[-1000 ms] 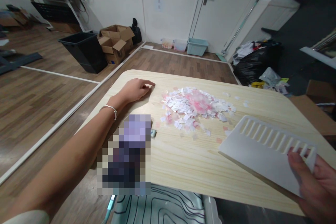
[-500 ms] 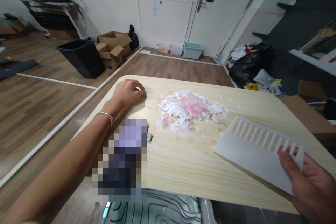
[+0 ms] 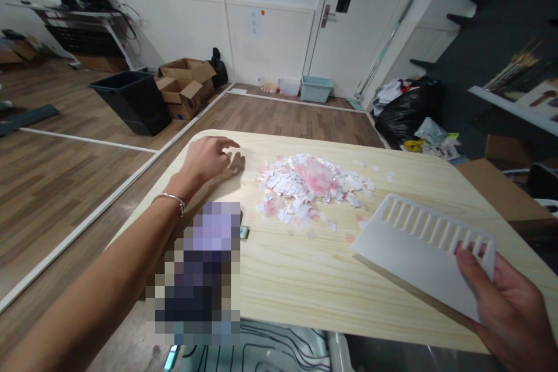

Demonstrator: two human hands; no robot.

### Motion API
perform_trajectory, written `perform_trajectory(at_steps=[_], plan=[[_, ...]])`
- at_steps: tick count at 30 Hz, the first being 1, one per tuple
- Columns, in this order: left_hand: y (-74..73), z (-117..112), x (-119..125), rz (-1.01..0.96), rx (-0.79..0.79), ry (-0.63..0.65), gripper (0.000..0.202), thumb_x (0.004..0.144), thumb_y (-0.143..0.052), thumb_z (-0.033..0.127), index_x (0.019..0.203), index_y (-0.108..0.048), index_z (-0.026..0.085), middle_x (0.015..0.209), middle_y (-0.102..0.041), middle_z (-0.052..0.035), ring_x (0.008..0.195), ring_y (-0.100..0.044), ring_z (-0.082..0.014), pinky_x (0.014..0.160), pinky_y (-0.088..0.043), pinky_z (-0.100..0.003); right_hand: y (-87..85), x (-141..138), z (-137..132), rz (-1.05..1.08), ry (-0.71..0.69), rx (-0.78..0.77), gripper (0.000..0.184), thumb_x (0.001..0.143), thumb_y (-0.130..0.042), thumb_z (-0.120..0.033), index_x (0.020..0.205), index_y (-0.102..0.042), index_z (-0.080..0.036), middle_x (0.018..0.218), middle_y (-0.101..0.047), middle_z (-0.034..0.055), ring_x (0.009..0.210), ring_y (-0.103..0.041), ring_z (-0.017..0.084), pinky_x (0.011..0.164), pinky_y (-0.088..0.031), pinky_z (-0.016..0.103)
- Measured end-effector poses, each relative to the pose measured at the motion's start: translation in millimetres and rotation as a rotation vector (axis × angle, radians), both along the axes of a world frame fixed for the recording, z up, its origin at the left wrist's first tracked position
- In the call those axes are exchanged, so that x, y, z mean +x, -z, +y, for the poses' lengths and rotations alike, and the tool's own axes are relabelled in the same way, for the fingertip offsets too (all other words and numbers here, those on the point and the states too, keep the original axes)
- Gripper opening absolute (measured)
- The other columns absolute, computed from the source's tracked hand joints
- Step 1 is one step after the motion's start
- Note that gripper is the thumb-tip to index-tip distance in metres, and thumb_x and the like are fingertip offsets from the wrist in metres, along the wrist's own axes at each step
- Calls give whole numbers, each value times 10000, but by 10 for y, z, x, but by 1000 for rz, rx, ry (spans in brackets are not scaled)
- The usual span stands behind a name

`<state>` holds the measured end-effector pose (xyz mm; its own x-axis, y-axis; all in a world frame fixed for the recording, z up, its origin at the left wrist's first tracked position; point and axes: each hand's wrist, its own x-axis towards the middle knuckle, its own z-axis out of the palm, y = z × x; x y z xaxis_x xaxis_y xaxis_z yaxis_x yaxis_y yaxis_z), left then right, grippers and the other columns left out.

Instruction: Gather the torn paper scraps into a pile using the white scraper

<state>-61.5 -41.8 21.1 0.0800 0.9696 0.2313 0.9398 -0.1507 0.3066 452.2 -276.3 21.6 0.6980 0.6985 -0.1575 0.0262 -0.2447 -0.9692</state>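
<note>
My right hand (image 3: 501, 296) grips the right end of a white slotted plastic scraper (image 3: 414, 256), thumb on its upper face. The scraper is held over the right part of the pale wooden table (image 3: 296, 279), its slots toward the far side. My left hand (image 3: 209, 157), with a bracelet at the wrist, is over the far left part of the table, fingers apart and partly stretched out, holding nothing. To its right lies a loose heap of small white and pink paper scraps (image 3: 300, 180), with single pieces scattered around it.
A pixelated patch (image 3: 204, 267) hides something at the table's left front, beside a small grey object (image 3: 244, 232). Beyond stand a black bin (image 3: 135, 104), cardboard boxes (image 3: 185, 90) and a light blue basket (image 3: 316, 89). Black bags (image 3: 405, 116) and an open carton (image 3: 497, 186) are at right.
My left hand has lifted slightly and its fingers have uncurled. My right hand still holds the scraper, almost unmoved. The whole view has shifted a little.
</note>
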Motion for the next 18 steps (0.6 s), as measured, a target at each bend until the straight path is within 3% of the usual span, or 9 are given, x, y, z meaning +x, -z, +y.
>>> perform_trajectory(at_steps=[3,6,11,15,18], plan=[[43,31,-15,-3,-9,47,611,820,-664,231,1276,-1067,278,1516,-987,-104,1439,-908,-424,1157,-698,-478,33,63,-4,0,-1,7,781,413,-1226,-388,1113,-897,-277,808,-899,10,778,-919,350,639,-774,348],[49,35,-6,-13,-25,78,540,839,-654,279,1207,-1050,255,1478,-997,-130,1340,-921,-410,1127,-693,-467,44,50,-7,-7,-13,8,789,407,-1232,-376,1115,-899,-271,840,-916,25,815,-930,364,650,-775,352],[-15,-18,48,56,1,-43,454,973,-712,456,1322,-883,222,1451,-933,-222,1336,-851,-457,1080,-666,-528,16,-54,-5,-34,14,37,737,492,-1205,-466,1140,-902,-292,918,-940,23,914,-954,375,701,-797,356],[-27,-23,67,121,-55,-114,565,978,-783,655,1361,-778,239,1418,-882,-235,1314,-808,-469,1091,-664,-544,-17,-64,-5,-37,-9,-10,748,429,-1219,-425,1079,-879,-280,857,-916,30,839,-940,380,708,-810,392],[-12,-5,43,101,-46,-121,649,984,-792,691,1448,-773,238,1446,-883,-221,1339,-809,-459,1112,-661,-524,-43,-87,-14,-46,0,3,740,493,-1209,-463,1134,-888,-282,855,-917,21,827,-938,367,684,-798,374]])
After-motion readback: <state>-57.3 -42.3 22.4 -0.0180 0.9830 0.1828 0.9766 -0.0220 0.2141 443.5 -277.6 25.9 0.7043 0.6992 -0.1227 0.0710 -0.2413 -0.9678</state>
